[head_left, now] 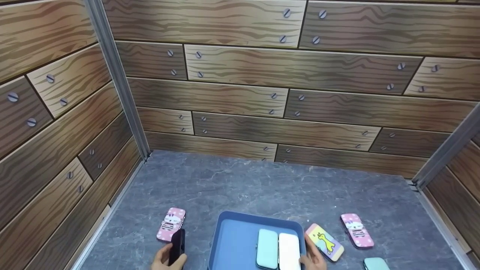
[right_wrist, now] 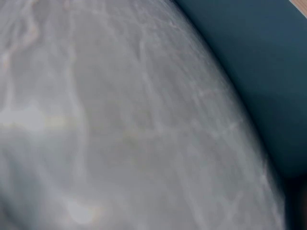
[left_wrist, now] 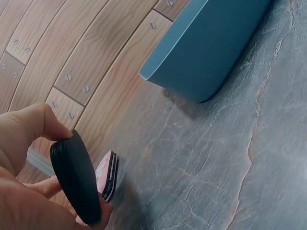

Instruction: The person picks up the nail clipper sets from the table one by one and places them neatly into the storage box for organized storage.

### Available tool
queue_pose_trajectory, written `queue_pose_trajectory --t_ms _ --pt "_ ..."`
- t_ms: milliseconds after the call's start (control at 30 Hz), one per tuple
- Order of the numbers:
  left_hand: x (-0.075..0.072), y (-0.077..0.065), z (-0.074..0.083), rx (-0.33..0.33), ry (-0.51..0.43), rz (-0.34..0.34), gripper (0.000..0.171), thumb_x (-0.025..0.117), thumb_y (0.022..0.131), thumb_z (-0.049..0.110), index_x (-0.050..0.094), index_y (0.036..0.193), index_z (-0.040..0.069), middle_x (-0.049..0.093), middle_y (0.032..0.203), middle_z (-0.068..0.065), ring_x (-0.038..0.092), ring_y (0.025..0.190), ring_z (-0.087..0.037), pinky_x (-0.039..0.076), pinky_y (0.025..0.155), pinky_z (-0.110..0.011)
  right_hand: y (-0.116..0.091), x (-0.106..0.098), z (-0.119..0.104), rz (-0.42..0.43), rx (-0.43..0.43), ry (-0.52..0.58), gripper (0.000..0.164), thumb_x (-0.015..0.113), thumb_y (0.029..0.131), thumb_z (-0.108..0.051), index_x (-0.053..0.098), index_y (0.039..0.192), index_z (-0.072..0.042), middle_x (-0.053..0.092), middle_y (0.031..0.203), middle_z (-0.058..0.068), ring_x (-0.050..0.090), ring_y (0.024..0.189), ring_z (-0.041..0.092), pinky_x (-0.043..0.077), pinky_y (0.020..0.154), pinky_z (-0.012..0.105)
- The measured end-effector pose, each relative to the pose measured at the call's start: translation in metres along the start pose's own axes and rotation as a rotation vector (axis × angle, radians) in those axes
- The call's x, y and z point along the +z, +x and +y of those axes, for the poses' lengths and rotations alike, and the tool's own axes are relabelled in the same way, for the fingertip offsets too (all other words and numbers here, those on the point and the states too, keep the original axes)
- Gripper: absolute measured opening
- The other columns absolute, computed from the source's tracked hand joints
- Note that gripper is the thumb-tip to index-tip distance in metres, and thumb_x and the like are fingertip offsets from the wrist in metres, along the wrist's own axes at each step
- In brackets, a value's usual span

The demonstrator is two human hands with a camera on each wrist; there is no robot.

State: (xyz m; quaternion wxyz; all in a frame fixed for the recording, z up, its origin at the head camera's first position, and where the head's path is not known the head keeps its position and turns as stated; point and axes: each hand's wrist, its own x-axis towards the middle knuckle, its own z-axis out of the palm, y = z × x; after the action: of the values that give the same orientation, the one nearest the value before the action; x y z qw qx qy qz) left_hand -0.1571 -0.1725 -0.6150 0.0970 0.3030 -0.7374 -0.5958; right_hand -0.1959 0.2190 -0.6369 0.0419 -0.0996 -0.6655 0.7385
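My left hand (head_left: 168,258) pinches a slim black case (left_wrist: 76,177) between thumb and fingers, raised on its edge. Just behind it a pink cat-print case (head_left: 171,224) lies on the table, partly hidden in the left wrist view. A blue tray (head_left: 234,243) holds a mint case (head_left: 267,249) and a white case (head_left: 289,252), lying side by side along its right part. My right hand (head_left: 315,257) grips the tray's right wall, thumb over the rim beside the white case and fingers outside. The right wrist view shows mostly blurred tabletop and the tray's wall (right_wrist: 259,72).
Right of the tray lie a giraffe-print case (head_left: 325,243), close to my right fingers, another pink cat-print case (head_left: 357,230) and a mint case (head_left: 376,264) cut by the frame's bottom. Wood-print walls (head_left: 240,97) enclose the grey marbled table (head_left: 240,180).
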Motion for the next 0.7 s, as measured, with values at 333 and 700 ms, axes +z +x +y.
queue_pose_trajectory --t_ms 333,700 --pt "0.009 -0.013 0.017 -0.009 -0.134 0.007 0.056 0.072 0.073 0.015 0.057 0.124 -0.003 0.061 0.113 -0.029 0.064 0.092 -0.025 0.055 0.071 -0.027 0.000 0.000 -0.001 -0.001 0.032 -0.007 0.076 0.044 0.070 0.016 0.027 0.144 0.006 0.026 0.148 0.025 0.021 0.136 0.031 0.034 0.090 0.006" --pt "0.014 -0.023 0.029 -0.051 -0.365 -0.050 0.051 0.051 0.077 0.004 0.049 0.128 -0.004 0.066 0.094 -0.020 0.058 0.059 -0.016 0.053 0.050 -0.028 0.000 0.003 0.000 0.029 -0.014 -0.001 0.076 0.044 0.068 0.017 0.031 0.142 0.008 0.029 0.146 0.026 0.033 0.130 0.010 0.035 0.091 0.006"
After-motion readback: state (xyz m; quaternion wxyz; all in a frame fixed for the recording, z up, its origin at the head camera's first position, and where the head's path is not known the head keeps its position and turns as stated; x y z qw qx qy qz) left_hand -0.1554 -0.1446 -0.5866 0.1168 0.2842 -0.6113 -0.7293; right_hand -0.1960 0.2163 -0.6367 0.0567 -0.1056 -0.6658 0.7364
